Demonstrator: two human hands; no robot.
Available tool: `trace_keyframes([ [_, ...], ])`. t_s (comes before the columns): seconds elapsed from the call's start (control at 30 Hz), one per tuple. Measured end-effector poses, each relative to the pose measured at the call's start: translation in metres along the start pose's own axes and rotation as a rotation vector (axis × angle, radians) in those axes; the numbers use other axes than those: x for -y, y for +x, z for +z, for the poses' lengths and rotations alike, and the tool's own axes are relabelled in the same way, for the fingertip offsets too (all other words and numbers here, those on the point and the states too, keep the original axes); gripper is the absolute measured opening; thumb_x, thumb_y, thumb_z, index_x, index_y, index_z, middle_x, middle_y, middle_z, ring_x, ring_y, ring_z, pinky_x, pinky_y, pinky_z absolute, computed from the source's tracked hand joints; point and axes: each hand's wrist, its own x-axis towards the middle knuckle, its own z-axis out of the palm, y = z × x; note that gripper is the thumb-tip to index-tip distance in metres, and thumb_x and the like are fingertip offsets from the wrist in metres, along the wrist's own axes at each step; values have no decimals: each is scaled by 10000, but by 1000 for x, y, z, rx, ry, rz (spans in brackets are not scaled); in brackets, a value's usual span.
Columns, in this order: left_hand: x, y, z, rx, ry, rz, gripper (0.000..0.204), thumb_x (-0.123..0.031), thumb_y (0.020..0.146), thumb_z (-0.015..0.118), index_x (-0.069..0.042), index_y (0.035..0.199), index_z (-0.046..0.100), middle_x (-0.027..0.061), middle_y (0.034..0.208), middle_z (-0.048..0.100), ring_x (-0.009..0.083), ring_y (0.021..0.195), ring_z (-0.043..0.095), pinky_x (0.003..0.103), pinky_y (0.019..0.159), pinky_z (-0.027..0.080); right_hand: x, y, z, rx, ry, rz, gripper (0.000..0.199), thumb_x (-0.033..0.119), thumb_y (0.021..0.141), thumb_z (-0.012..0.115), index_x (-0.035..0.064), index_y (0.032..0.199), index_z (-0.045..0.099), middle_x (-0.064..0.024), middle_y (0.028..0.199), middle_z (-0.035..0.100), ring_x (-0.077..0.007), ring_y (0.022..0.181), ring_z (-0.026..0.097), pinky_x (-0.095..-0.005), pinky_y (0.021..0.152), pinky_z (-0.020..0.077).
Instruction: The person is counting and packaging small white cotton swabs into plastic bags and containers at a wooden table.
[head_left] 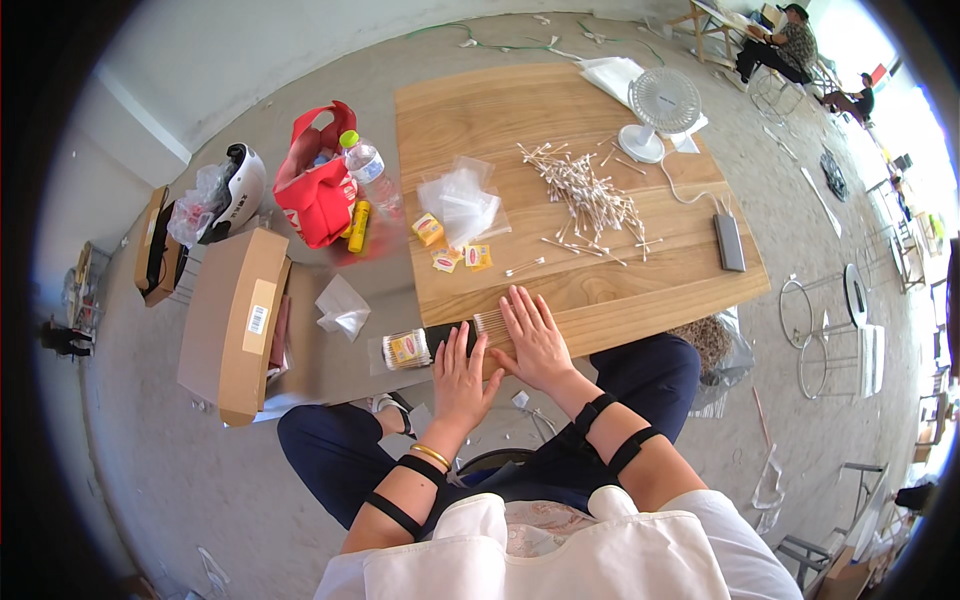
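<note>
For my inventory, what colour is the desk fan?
The desk fan is white, best seen in the head view.

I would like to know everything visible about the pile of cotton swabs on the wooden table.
The pile of cotton swabs is a loose heap of thin, pale sticks with white, soft-looking tips, crossing at many angles. It lies on the wooden table, right of the clear bags, with stray swabs around its edges. Neither the left hand nor the right hand touches it.

My light-brown table [480, 110] shows darker grain. I see yellow-and-white packets [478, 257] near its left edge, white swabs [590, 195], a white fan [665, 98] by the far right corner and a grey power bank [729, 242] near the right edge.
</note>
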Motion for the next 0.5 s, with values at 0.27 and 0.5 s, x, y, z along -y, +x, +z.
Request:
trace_keyframes([
  [0.27, -3, 5, 0, -43, -51, -26, 666, -451, 965, 581, -90, 1501, 417, 217, 1593, 319, 395, 1491, 281, 555, 1212, 190, 0, 0, 0, -5, 0, 5, 906, 584, 946, 523, -36, 1562, 282, -227, 1647, 241, -326, 1560, 167, -473, 1271, 120],
  [0.5, 2, 7, 3, -33, -6, -12, 674, -499, 983, 542, -98, 1510, 414, 204, 1596, 320, 386, 1494, 280, 564, 1210, 186, 0, 0, 1, 20, -3, 10, 905, 586, 955, 510, -30, 1570, 263, -223, 1654, 220, -321, 1564, 149, -469, 1275, 103],
])
